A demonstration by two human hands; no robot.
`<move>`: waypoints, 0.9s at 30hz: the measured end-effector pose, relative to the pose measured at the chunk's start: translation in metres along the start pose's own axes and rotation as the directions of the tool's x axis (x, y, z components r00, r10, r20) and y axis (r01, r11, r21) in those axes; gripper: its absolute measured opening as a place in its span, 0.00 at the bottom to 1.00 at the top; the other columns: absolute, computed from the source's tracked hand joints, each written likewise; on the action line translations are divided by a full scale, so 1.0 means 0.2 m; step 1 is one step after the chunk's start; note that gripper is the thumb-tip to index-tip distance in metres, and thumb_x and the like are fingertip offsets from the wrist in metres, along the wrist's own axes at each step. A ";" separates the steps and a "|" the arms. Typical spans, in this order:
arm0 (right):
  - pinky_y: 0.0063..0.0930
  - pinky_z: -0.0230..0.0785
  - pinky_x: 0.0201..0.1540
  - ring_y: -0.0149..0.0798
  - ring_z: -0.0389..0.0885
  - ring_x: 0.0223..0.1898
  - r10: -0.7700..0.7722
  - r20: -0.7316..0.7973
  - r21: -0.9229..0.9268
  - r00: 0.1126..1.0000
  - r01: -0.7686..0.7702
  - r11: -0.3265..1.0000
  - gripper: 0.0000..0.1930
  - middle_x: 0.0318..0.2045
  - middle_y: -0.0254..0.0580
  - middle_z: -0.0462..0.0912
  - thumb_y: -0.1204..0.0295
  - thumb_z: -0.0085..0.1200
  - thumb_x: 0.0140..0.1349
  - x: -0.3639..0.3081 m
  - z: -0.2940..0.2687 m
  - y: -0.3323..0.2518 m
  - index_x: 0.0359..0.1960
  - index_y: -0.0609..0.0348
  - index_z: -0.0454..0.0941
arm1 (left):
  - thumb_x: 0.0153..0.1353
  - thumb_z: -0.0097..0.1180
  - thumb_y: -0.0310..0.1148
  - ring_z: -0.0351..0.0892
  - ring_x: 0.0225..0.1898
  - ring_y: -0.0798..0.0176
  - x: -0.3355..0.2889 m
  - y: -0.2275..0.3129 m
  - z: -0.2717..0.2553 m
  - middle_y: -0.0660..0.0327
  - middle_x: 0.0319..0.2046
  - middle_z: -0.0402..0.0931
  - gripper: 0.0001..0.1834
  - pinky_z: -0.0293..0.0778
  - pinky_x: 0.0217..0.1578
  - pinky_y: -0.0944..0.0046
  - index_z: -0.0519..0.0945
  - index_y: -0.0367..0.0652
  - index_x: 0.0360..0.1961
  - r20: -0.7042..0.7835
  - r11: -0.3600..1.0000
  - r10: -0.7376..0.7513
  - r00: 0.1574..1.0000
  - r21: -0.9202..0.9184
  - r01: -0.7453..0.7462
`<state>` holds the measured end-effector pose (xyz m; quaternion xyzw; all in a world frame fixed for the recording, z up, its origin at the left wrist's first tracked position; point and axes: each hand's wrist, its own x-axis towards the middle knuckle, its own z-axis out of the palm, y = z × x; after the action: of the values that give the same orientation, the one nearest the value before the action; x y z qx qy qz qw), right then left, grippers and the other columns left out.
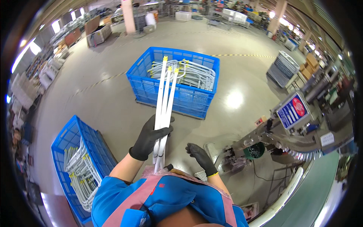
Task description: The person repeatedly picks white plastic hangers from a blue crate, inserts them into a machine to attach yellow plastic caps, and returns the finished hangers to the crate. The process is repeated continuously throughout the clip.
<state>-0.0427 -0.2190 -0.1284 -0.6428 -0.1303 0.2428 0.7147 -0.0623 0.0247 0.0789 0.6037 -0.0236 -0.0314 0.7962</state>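
My left hand (148, 138), in a black glove, is closed around three long white metal tubes (165, 102) with yellow tips at their far ends. The tubes point away from me, their far ends above the near part of a blue plastic crate (172, 99). My right hand (199, 154), also gloved in black with a yellow cuff edge, is held apart from the tubes, its fingers loosely spread with nothing in them. Inside the crate lie several bent white tube frames (196, 75) with yellow parts.
A second blue crate (96, 145) with more white tubes (81, 174) stands at the left. To the right are a machine (280, 132) with a blue-and-red sign (293, 111), a green bin (254, 150) and a green conveyor belt (314, 196). A cable lies on the floor.
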 end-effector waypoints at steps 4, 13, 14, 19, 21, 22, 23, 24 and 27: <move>0.29 0.56 0.64 0.39 0.63 0.64 -0.083 0.351 0.119 0.933 0.043 0.992 0.28 0.61 0.46 0.67 0.62 0.45 0.69 0.26 0.35 -0.13 0.64 0.67 0.58 | 0.53 0.58 0.35 0.75 0.38 0.68 -0.11 0.12 -0.03 0.57 0.41 0.76 0.30 0.72 0.42 0.68 0.69 0.32 0.56 -0.108 0.998 0.049 0.993 -0.039 -0.053; 0.29 0.67 0.53 0.33 0.75 0.48 0.180 0.963 -0.105 0.201 -0.336 0.936 0.24 0.47 0.40 0.78 0.71 0.59 0.57 0.37 1.45 -0.28 0.56 0.63 0.70 | 0.54 0.56 0.32 0.68 0.32 0.71 -0.86 0.51 -0.84 0.56 0.39 0.72 0.32 0.68 0.34 0.70 0.63 0.23 0.58 -0.417 0.835 0.400 0.816 -0.202 -0.512; 0.29 0.67 0.53 0.33 0.75 0.47 0.188 0.974 -0.149 0.128 -0.266 0.952 0.22 0.46 0.39 0.78 0.70 0.60 0.58 0.37 1.54 -0.28 0.53 0.63 0.72 | 0.56 0.55 0.32 0.66 0.32 0.71 -0.99 0.54 -0.93 0.55 0.39 0.70 0.35 0.67 0.32 0.72 0.57 0.20 0.60 -0.386 0.690 0.433 0.815 -0.441 -0.575; 0.36 0.69 0.46 0.49 0.78 0.42 0.262 0.963 -0.268 0.058 0.193 0.944 0.21 0.41 0.52 0.80 0.63 0.61 0.55 0.29 1.98 -0.14 0.47 0.61 0.76 | 0.61 0.55 0.37 0.61 0.30 0.74 -1.81 0.62 -1.22 0.57 0.40 0.67 0.40 0.64 0.32 0.74 0.50 0.19 0.62 -0.586 0.558 0.579 0.567 -0.224 -0.799; 0.39 0.70 0.43 0.53 0.79 0.40 0.300 0.948 -0.318 0.108 0.400 0.860 0.21 0.37 0.54 0.80 0.61 0.62 0.53 0.30 2.12 -0.11 0.45 0.60 0.77 | 0.61 0.54 0.37 0.61 0.29 0.74 -2.12 0.60 -1.28 0.57 0.41 0.66 0.39 0.63 0.30 0.74 0.50 0.20 0.62 -0.726 0.680 0.538 0.429 0.072 -0.730; 0.41 0.71 0.39 0.57 0.78 0.37 0.290 0.945 -0.326 0.149 0.470 0.820 0.21 0.34 0.56 0.80 0.59 0.63 0.51 0.30 2.22 -0.09 0.43 0.57 0.77 | 0.62 0.53 0.37 0.61 0.28 0.74 -2.26 0.59 -1.33 0.56 0.40 0.66 0.37 0.63 0.29 0.75 0.52 0.21 0.62 -0.726 0.645 0.536 0.431 0.023 -0.764; 0.34 0.71 0.38 0.45 0.80 0.33 0.188 0.974 -0.229 0.131 0.571 0.789 0.18 0.32 0.50 0.82 0.67 0.64 0.48 0.30 2.32 -0.08 0.40 0.59 0.77 | 0.63 0.51 0.34 0.62 0.28 0.72 -2.40 0.56 -1.37 0.56 0.38 0.67 0.32 0.63 0.29 0.75 0.56 0.23 0.59 -0.746 0.614 0.503 0.436 -0.047 -0.788; 0.35 0.71 0.38 0.47 0.80 0.33 0.198 0.975 -0.220 0.104 0.600 0.769 0.17 0.31 0.50 0.81 0.67 0.63 0.48 0.31 2.41 -0.06 0.40 0.58 0.77 | 0.63 0.50 0.32 0.63 0.28 0.71 -2.53 0.51 -1.41 0.56 0.36 0.68 0.29 0.64 0.29 0.75 0.57 0.23 0.58 -0.824 0.566 0.451 0.344 -0.034 -0.824; 0.38 0.72 0.34 0.49 0.82 0.29 0.214 0.977 -0.162 -0.020 0.586 0.794 0.13 0.26 0.47 0.81 0.66 0.60 0.48 0.32 2.66 -0.02 0.35 0.57 0.76 | 0.64 0.48 0.29 0.64 0.28 0.69 -2.86 0.32 -1.51 0.58 0.33 0.69 0.24 0.66 0.30 0.74 0.60 0.25 0.56 -0.925 0.462 0.324 0.197 -0.026 -0.886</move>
<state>-0.2530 0.2682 -0.0578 -0.4261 -0.7460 0.4634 0.2172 -0.6086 0.3776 0.0583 0.1980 0.1116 0.5926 0.7728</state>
